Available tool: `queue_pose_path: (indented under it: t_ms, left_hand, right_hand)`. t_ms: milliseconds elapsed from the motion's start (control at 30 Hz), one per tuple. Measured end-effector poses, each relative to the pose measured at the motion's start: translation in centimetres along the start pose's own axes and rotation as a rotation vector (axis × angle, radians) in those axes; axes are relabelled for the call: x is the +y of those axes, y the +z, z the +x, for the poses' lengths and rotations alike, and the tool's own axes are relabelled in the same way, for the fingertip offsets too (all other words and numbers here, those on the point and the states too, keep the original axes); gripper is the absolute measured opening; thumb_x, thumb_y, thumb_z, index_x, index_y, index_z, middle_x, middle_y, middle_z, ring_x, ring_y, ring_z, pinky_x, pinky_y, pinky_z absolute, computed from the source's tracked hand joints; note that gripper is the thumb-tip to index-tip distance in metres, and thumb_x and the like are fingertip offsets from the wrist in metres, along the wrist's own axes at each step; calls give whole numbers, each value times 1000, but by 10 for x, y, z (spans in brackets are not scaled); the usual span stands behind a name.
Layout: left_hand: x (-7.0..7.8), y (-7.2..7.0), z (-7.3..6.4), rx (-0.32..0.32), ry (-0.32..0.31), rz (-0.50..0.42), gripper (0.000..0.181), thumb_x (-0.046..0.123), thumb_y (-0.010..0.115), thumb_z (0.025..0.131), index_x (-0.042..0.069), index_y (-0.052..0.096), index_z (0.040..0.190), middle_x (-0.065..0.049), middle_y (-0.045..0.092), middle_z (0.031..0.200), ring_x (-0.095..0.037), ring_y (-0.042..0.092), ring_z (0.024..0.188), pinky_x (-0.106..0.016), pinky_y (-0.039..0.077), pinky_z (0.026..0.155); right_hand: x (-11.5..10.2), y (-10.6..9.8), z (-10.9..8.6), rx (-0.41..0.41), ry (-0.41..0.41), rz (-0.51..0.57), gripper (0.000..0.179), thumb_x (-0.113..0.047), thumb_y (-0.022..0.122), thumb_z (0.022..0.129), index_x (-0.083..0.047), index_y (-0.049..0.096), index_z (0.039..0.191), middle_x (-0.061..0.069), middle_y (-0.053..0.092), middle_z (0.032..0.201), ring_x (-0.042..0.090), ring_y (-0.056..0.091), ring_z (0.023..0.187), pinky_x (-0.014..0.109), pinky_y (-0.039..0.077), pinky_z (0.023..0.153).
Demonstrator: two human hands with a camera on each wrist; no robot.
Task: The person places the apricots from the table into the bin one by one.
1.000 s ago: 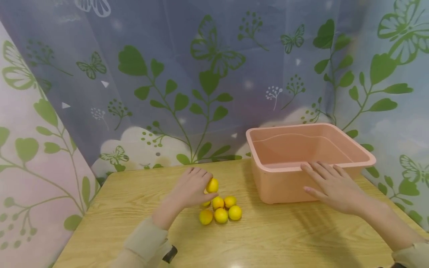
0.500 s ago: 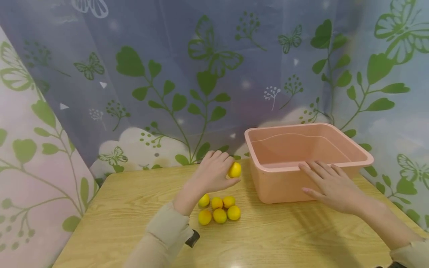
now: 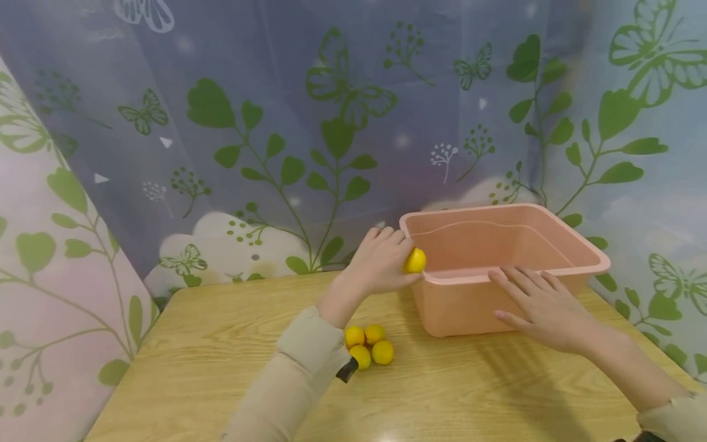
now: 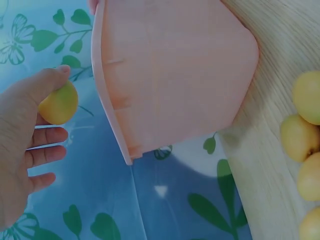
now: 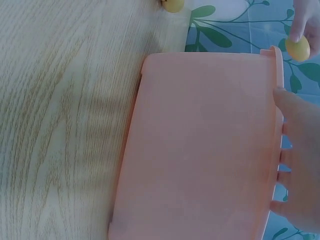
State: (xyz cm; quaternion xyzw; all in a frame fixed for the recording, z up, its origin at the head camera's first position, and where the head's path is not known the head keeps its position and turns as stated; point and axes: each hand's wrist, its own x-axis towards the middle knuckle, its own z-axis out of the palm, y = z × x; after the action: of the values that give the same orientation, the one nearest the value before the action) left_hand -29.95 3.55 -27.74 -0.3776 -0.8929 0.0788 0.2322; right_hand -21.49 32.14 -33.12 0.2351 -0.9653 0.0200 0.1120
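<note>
My left hand (image 3: 380, 259) pinches a small round yellow fruit (image 3: 416, 261) between thumb and fingers, just off the left end of a pink plastic basin (image 3: 464, 307). In the left wrist view the fruit (image 4: 60, 104) has a greenish tint, and the other fingers are spread. My right hand (image 3: 547, 312) rests on the basin's near rim with its fingers extended over it; the right wrist view has the thumb at the rim too. On the table, several more yellow fruits (image 3: 383, 352) sit in a cluster below the left forearm, which hides part of the group.
A pale wooden table (image 3: 221, 344) bears everything, and its far edge meets a blue curtain (image 3: 265, 184) printed with leaves and butterflies. The basin stands at the right, near the patterned cloth on that side. Its walls rise well above the tabletop.
My left hand has lifted one fruit from the cluster and carried it up and rightward to the basin's left rim. The right hand has stayed on the near rim.
</note>
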Motion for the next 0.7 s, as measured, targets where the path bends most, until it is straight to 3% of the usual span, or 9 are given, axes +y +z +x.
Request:
queue_pose_path:
  t_ms: [300, 567, 700]
  left_hand:
    - [10, -3, 27, -85, -6, 21, 47, 58, 53, 83, 19, 59, 109, 3, 55, 102, -18, 46, 101, -36, 35, 83]
    - [22, 1, 50, -126, 4, 28, 48, 59, 51, 84, 21, 57, 112, 4, 55, 109, -19, 46, 108, -38, 30, 92]
    - [27, 3, 57, -153, -8, 22, 48, 60, 50, 84, 21, 56, 111, 5, 55, 107, -18, 47, 105, -38, 30, 86]
  right_hand:
    - [0, -1, 0, 6, 11, 1, 69, -46, 47, 93, -7, 26, 146, 23, 26, 146, 43, 23, 131, 60, 13, 102]
    - [2, -2, 0, -5, 11, -20, 69, -46, 45, 94, -8, 23, 147, 24, 27, 145, 44, 24, 130, 62, 15, 100]
    - [1, 0, 1, -19, 12, -20, 68, -46, 44, 95, -8, 23, 147, 24, 27, 145, 44, 24, 131, 62, 16, 100]
